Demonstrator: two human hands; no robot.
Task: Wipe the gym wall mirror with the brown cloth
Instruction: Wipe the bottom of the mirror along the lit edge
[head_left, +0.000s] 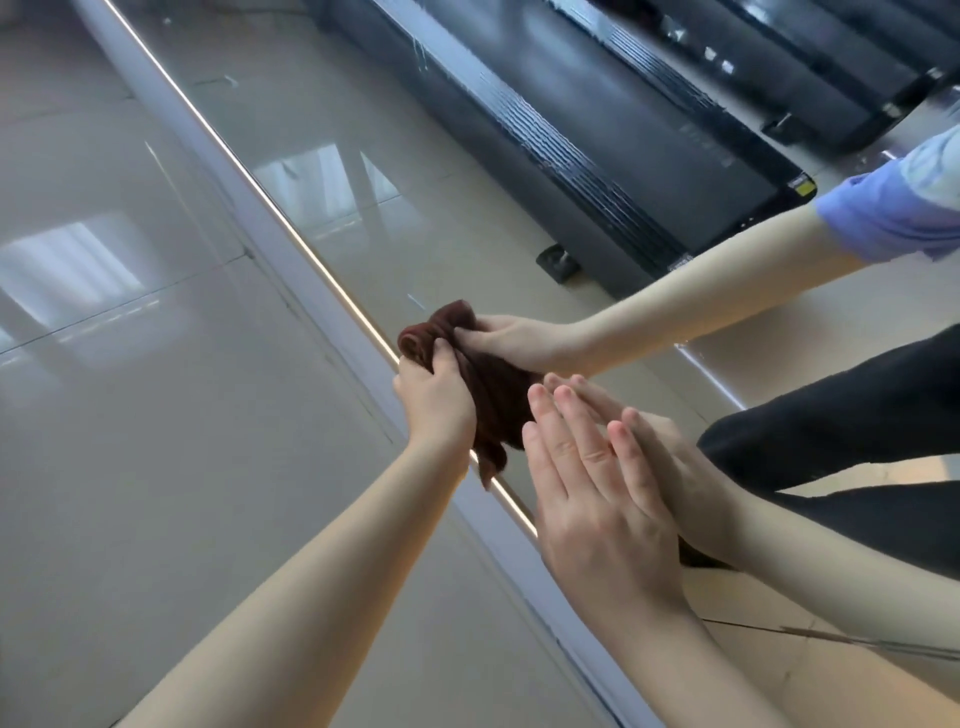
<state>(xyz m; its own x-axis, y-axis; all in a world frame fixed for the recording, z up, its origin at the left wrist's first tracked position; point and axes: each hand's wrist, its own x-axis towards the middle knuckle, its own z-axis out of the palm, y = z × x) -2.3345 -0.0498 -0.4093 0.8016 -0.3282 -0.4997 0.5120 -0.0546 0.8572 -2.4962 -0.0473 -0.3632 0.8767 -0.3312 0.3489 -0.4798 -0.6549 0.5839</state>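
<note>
The gym wall mirror (467, 182) is filling the right and far part of the view, running at a slant from far left to near right, and it is giving back pale floor tiles and the long black decks of treadmills (649, 156) at the far right. The real tiled floor (130, 364) is spreading across the left side, shining with window light. A pale metal frame strip (291, 260) is running along the mirror's edge between floor and glass. In the glass a person's reflection is showing on the right: a blue sleeve (893, 208) pushed up the arm and dark trousers (857, 415) below it. The left hand (434, 402) is reaching in from the near left and is gripping the brown cloth (493, 400), its fingers (441, 358) curling tightly round the bunched fabric. The cloth is lying against the glass right at the frame strip, one end hanging down over the strip, and the mirrored hand is meeting it from the far side. The right hand (592, 493) is resting flat on the mirror just right of the cloth, its fingers (566, 415) lying straight and close together, tips touching their own reflection
</note>
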